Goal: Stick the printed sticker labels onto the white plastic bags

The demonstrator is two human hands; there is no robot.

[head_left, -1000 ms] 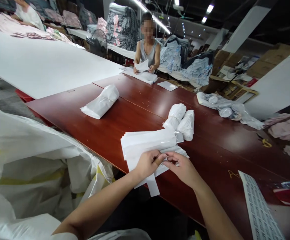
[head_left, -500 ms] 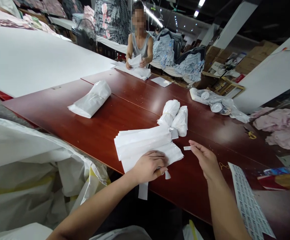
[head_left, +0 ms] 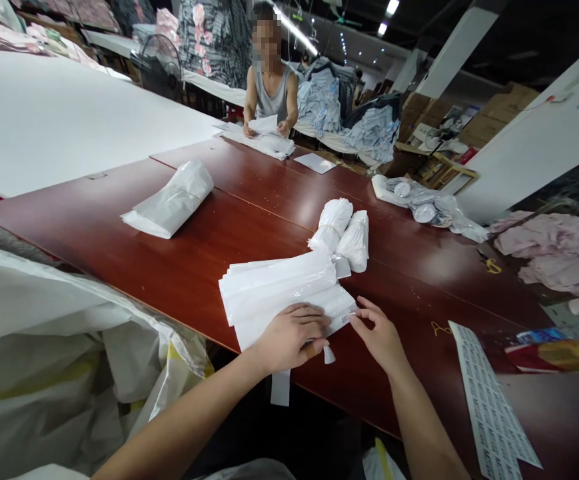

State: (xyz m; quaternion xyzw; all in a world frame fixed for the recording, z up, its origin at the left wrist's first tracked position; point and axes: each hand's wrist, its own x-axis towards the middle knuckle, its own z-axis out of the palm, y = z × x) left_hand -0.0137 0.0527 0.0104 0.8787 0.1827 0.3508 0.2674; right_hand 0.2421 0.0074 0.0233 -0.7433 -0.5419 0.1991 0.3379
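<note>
A fanned stack of white plastic bags (head_left: 274, 283) lies near the front edge of the dark red table. My left hand (head_left: 294, 337) rests on its lower part, fingers stretched out and thumb apart. At the right corner of the top bag, my right hand (head_left: 376, 333) pinches the end of a small white label (head_left: 345, 319) with dark print between thumb and forefinger. The label lies against the bag; whether it is stuck down I cannot tell. A strip of white paper (head_left: 280, 388) hangs below the table edge. A printed label sheet (head_left: 492, 407) lies to the right of my right arm.
Two tied white bundles (head_left: 334, 223) stand behind the stack, and a folded bundle of bags (head_left: 172, 200) lies left. Yellow-handled scissors (head_left: 492, 263) are at right. Across the table (head_left: 249, 220) a person (head_left: 272, 93) handles white sheets. White sacking (head_left: 69, 347) fills the left foreground.
My right hand has moved left with the label, from above bare table to the corner of the top bag. My left hand stays on the stack. The view has shifted slightly.
</note>
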